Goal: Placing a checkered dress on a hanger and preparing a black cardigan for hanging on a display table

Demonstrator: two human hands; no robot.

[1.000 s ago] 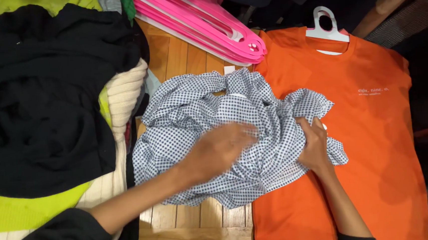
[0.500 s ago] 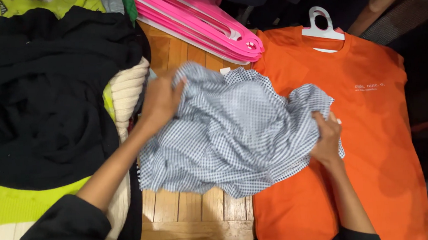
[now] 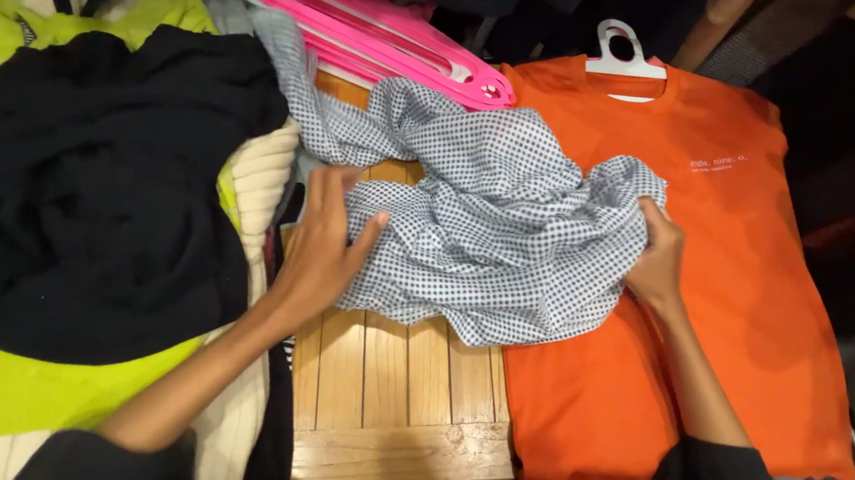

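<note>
Checked shirt (image 3: 487, 236) is pinched at left edge by left hand (image 3: 323, 247), right edge gripped by right hand (image 3: 655, 259); bare wooden slats (image 3: 397, 372) exposed near.

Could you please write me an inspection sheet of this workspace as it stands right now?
Surface: wooden slatted table, bare only at the near middle.
Job's things: blue-and-white checked shirt, crumpled, spread across the table and overlapping the orange T-shirt, which lies flat on a white hanger.
Clutter: black garment piled at left over a lime-yellow garment and a cream ribbed knit; stack of pink hangers at the far edge.
Grippers: left hand grips the checked shirt's left edge; right hand grips its right edge.
Cables: nothing seen.
Surroundings: dark, details not clear.
</note>
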